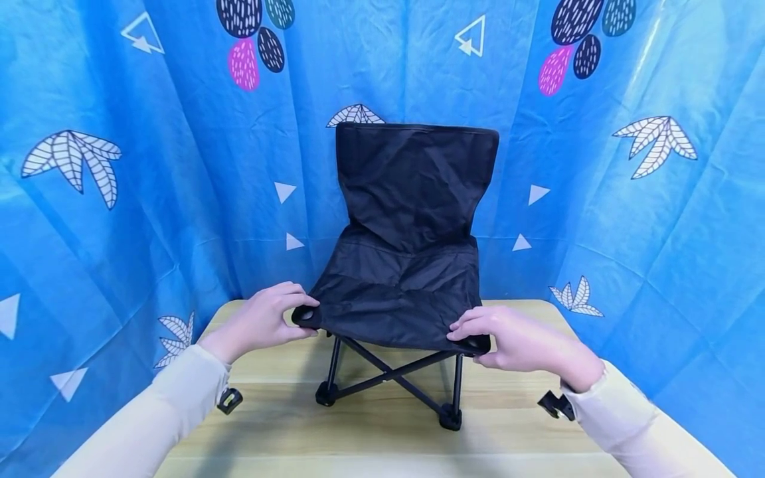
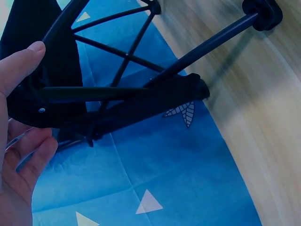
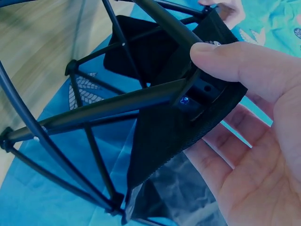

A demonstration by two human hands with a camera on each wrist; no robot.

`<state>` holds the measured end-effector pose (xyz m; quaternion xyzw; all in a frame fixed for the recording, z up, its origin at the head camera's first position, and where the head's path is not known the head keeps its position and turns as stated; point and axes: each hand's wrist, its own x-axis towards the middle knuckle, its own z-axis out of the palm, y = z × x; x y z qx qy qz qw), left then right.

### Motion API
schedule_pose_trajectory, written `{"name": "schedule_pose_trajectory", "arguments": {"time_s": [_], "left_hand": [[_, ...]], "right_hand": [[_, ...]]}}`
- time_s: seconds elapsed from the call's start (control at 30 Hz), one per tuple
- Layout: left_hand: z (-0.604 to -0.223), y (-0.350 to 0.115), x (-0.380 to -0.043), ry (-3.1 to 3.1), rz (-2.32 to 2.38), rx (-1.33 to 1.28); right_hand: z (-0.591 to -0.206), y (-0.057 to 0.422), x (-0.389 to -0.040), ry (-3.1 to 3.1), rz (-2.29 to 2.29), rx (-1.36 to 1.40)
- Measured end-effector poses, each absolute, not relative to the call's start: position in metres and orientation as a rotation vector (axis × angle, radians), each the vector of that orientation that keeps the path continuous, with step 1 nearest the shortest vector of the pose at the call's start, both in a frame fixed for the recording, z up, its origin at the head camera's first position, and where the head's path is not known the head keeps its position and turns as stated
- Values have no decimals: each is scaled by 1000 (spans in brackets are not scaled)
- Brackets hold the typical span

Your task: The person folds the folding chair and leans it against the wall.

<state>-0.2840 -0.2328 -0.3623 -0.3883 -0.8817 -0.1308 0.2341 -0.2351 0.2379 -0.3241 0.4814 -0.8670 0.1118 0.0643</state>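
A black fabric folding chair [image 1: 412, 179] stands unfolded in the middle of the head view, its crossed metal legs [image 1: 388, 375] on the table. At the seat's front left corner, my left hand [image 1: 271, 317] pinches the fabric, thumb underneath and fingers on top. My right hand [image 1: 518, 337] grips the front right corner in the same manner. From below, the left wrist view shows the left thumb [image 2: 23, 66] against the corner beside a dark leg tube. A plastic corner bracket [image 3: 204, 92] with a screw appears under the right thumb [image 3: 218, 56] in the right wrist view.
The chair stands on a light wooden table [image 1: 263, 431] with rounded back corners. Blue patterned curtain [image 1: 197, 133] surrounds the table behind and at both sides, close behind the backrest. Small black devices [image 1: 230, 400] are at the wrists.
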Motion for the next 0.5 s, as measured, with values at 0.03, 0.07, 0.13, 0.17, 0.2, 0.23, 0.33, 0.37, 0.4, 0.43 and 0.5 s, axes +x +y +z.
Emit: {"name": "schedule_pose_trajectory", "arguments": {"time_s": [0.03, 0.07, 0.13, 0.17, 0.2, 0.23, 0.33, 0.37, 0.4, 0.43, 0.5], "left_hand": [[-362, -233, -284, -2410, -358, -1071], [-362, -232, -284, -2401, -357, -1075], [-362, -232, -283, -2386, -361, -1085], [-362, -231, -283, -2384, -364, -1087], [-362, -230, -282, -2383, -365, -1088], [-363, -230, -282, -2383, -366, -1089], [-362, -228, -280, -2382, -367, -1087], [-362, -228, -280, -2381, -367, -1087], [-362, -227, -280, -2377, -367, -1089], [-362, -227, -280, -2375, -367, -1091], [-362, -226, -280, -2373, -367, -1092]], "right_hand": [[-324, 238, -236, -2619, 337, 1449], [-324, 239, -236, -2618, 329, 1441], [-324, 240, -238, -2619, 326, 1427], [-324, 241, -239, -2621, 324, 1418], [-324, 242, -240, -2627, 326, 1408], [-325, 242, -241, -2631, 328, 1400], [-326, 245, -244, -2650, 341, 1376], [-326, 245, -245, -2659, 344, 1367], [-327, 246, -246, -2668, 348, 1358], [-327, 247, -247, -2674, 351, 1352], [-328, 248, -248, -2682, 355, 1341]]}}
